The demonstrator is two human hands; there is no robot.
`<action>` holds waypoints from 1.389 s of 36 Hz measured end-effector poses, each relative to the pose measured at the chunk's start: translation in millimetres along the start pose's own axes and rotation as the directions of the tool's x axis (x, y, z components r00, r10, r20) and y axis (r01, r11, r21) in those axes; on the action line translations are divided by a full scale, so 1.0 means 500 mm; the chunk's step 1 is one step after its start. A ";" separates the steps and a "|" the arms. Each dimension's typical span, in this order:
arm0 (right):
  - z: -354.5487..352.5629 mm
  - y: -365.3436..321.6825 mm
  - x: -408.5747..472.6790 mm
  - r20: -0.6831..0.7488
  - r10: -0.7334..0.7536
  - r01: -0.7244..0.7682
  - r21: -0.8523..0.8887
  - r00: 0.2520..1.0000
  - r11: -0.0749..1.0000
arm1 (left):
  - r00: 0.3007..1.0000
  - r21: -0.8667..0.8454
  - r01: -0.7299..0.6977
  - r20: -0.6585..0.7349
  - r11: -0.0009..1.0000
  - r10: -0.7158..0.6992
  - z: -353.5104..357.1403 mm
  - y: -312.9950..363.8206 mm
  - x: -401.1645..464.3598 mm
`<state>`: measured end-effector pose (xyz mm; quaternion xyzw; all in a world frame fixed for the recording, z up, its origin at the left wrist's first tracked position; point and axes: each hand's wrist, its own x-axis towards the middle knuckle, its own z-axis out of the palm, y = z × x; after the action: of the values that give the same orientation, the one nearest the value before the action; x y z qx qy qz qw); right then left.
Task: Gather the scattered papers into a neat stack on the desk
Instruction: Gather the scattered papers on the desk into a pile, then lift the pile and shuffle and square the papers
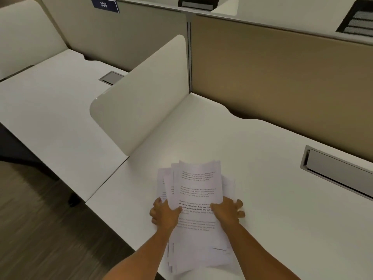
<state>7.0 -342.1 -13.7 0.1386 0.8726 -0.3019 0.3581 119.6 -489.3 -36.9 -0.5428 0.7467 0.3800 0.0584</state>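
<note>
Papers (196,190) lie roughly stacked on desk (272,199), both hands, left (164,213) and right (227,211), clasping their sides.

Matt white desk (262,178), printed papers (196,190)

Loads of open white desk (272,199) to the right of the paper pile (196,201) and behind it, nothing sitting there. On the left it's tighter: the white divider panel (145,102) stands upright along the desk's left edge, near the pile's far corner. The tan back partition (282,81) walls off the far side. The recessed cable tray (335,170) (far right, lid tilted up) is the only bump on the surface, well apart from the sheets.
</note>
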 end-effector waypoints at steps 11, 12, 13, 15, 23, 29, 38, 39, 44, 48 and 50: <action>0.022 -0.029 0.021 -0.005 -0.023 0.023 0.010 1.000 1.000 | 0.998 -0.155 -0.005 0.064 0.988 0.015 0.003 0.001 0.037; 0.023 -0.027 0.023 -0.006 -0.053 0.053 0.035 0.999 0.998 | 0.997 -0.194 -0.017 0.072 0.981 0.032 0.003 0.003 0.040; 0.023 -0.023 0.025 -0.012 -0.089 0.090 0.069 0.996 0.994 | 0.995 -0.241 -0.027 0.083 0.970 0.048 0.002 0.005 0.042; 0.024 -0.017 0.032 -0.024 -0.151 0.153 0.160 0.988 0.975 | 0.991 -0.319 -0.042 0.104 0.947 0.079 -0.001 0.005 0.043; 0.000 -0.016 0.045 0.264 -0.034 -0.146 0.632 0.964 0.761 | 0.975 -0.481 -0.042 0.171 0.876 0.141 -0.022 -0.001 0.044; -0.053 0.022 0.029 0.231 -0.172 -0.024 0.660 0.957 0.751 | 0.939 -0.691 0.033 0.268 0.722 0.213 -0.046 0.022 0.021; -0.155 0.053 0.009 0.073 -0.404 0.256 0.668 0.912 0.699 | 0.844 -0.729 -0.017 0.357 0.685 0.401 -0.093 0.082 0.022; -0.177 0.064 -0.001 0.029 -0.424 0.296 0.672 0.905 0.679 | 0.826 -0.729 -0.039 0.361 0.683 0.433 -0.095 0.098 0.008; -0.280 0.141 -0.040 -0.164 -0.442 0.430 0.665 0.882 0.610 | 0.717 -0.740 -0.170 0.360 0.651 0.597 -0.071 0.183 -0.077; -0.323 0.208 -0.058 -0.231 -0.437 0.473 0.645 0.869 0.600 | 0.672 -0.691 -0.261 0.371 0.674 0.641 -0.039 0.226 -0.130; -0.335 0.239 -0.067 -0.250 -0.426 0.479 0.638 0.870 0.603 | 0.651 -0.664 -0.293 0.388 0.688 0.652 -0.021 0.239 -0.151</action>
<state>-5.3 -145.0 53.1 0.0454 0.7176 -0.6759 0.1620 51.4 -423.4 68.4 -0.1608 0.6662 0.7277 0.0272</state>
